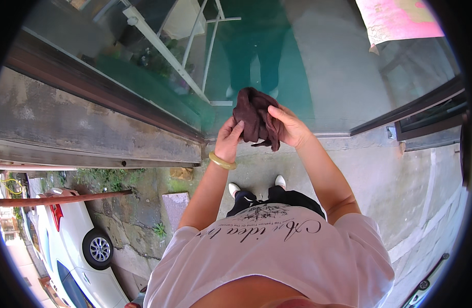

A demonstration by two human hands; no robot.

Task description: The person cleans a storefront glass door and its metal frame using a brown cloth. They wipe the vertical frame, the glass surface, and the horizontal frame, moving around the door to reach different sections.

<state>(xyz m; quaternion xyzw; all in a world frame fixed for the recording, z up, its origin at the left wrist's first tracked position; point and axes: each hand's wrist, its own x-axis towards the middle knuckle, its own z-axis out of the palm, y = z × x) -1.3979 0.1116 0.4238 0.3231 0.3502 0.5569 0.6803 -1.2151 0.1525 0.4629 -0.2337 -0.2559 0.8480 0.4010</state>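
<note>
A crumpled dark brown cloth [250, 117] is held up between my two hands, in front of a large glass pane [328, 77]. My left hand [229, 139] pinches its left side, thumb on top. A pale yellow-green bangle [222, 161] circles that wrist. On the cloth's right side, my right hand [292, 126] grips with the thumb over the folds; its other fingers are mostly behind the fabric. The glass carries a reflection of legs and shoes, and a white metal frame [164, 54] shows in it or through it.
A ledge with a dark frame [105, 98] runs along the left. At upper right, a pink printed sheet [401, 23] is on the glass. A brown pole [66, 198] and a parked white car [62, 246] are at lower left. Concrete ground [359, 173] lies underfoot.
</note>
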